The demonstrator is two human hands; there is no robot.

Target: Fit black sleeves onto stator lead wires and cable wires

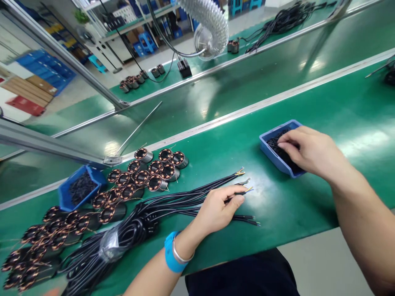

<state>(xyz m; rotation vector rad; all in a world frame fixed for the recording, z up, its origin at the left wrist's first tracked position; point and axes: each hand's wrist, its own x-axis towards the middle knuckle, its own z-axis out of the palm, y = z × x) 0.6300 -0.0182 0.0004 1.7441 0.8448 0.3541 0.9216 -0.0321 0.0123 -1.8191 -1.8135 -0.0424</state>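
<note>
My left hand [217, 207] is closed on the end of a black cable, whose thin coloured wires [249, 190] stick out past the fingertips. More black cables [182, 199] lie beside that hand, with stripped ends pointing right; they lead back to a coiled bundle [135, 230] wrapped in clear plastic. Over on the right, my right hand [304, 149] reaches into a blue bin [279, 162] filled with small black pieces. Its thumb and fingers are pinched together at the pieces, and whatever is between them is hidden.
Several copper-wound stators [142, 177] stand on the green bench left of the cables. Another blue bin [82, 187] of black pieces sits among them. A metal frame post [55, 142] rises at the left. Beyond the rail hangs a clear flexible duct [212, 24].
</note>
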